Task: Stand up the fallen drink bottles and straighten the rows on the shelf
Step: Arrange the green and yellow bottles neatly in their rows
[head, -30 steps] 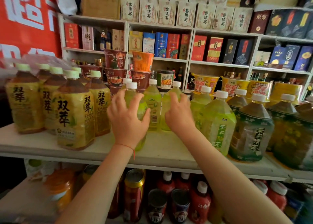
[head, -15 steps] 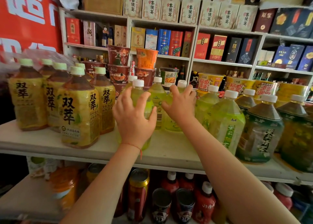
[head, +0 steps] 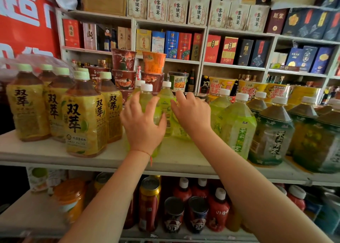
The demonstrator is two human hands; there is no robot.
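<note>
A pale green clear plastic drink bottle with a white cap (head: 146,103) is found upright at the middle of the white shelf board (head: 46,149), long axis vertical, cap pointing up. It is grasped by the left hand (head: 142,125), fingers spread and curled round its body. A second pale green bottle (head: 166,104), also upright, stands just behind it. The right hand (head: 192,114) is laid against a third green bottle hidden behind it, fingers curved; a firm grasp cannot be confirmed. Amber tea bottles with yellow labels (head: 82,117) are ranked upright to the left.
</note>
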